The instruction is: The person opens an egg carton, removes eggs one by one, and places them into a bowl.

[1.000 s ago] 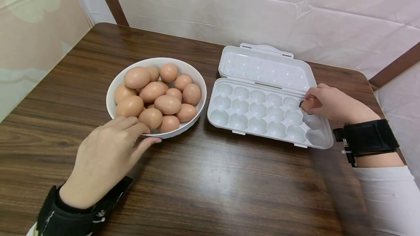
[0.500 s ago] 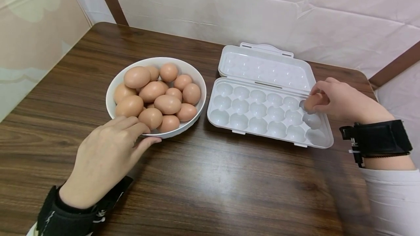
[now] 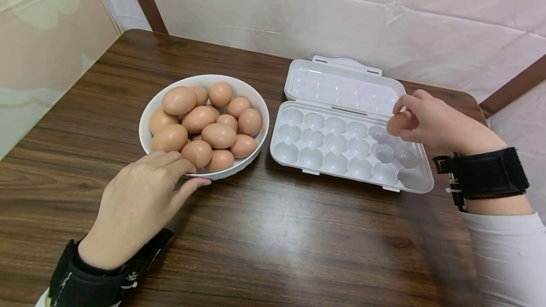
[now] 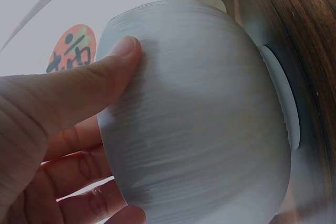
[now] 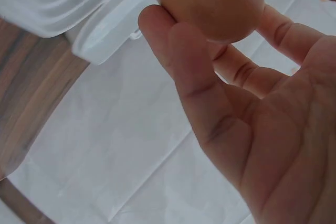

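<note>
A brown egg (image 3: 398, 123) is pinched in the fingers of my right hand (image 3: 437, 122), over the back right end of the egg box (image 3: 326, 168). The right wrist view shows that same egg (image 5: 210, 1) from below, between thumb and fingers. White and hinged, the box lies with its lid (image 3: 345, 86) folded back, its visible cups bare. My left hand (image 3: 141, 198) grips the near rim of a white bowl (image 3: 256, 155) heaped with brown eggs (image 3: 218, 135). In the left wrist view the thumb presses the bowl's ribbed outer wall (image 4: 199, 103), the other fingers inside the rim.
Bowl and egg box stand side by side on a dark wooden table (image 3: 264, 245), the bowl at the left. Behind the table hangs a pale cloth (image 3: 298, 8) with orange marks. A black band (image 3: 488, 179) wraps the right wrist.
My right hand first shifts slightly right with the egg, then back left and up, lifting it from the cups at the box's right end. The left hand and bowl stay put.
</note>
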Demonstrator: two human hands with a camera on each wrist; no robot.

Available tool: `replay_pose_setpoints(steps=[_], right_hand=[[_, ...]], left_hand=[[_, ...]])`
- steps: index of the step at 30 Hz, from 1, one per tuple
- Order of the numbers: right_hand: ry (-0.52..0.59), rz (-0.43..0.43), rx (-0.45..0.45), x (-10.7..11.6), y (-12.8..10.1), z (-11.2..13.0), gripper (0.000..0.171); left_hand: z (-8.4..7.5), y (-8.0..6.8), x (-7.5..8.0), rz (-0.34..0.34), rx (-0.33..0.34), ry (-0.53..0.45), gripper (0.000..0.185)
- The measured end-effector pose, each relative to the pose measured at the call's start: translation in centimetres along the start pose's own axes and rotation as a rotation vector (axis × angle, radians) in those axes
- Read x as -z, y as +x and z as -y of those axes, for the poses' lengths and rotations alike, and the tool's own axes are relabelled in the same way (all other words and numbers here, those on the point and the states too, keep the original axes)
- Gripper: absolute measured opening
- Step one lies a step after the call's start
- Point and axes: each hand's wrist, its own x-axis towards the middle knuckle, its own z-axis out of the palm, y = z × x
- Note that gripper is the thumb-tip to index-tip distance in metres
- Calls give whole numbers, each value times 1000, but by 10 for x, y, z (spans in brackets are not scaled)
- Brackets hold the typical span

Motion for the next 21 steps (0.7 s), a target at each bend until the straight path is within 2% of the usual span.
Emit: replay_pose_setpoints(steps=[12, 21], right_hand=[[54, -28, 137, 19, 26, 48, 20], [9, -63, 224, 30, 48, 87, 25]], left_hand=[[0, -1, 0, -3, 13, -4, 25], [0, 0, 0, -4, 2, 2, 26]])
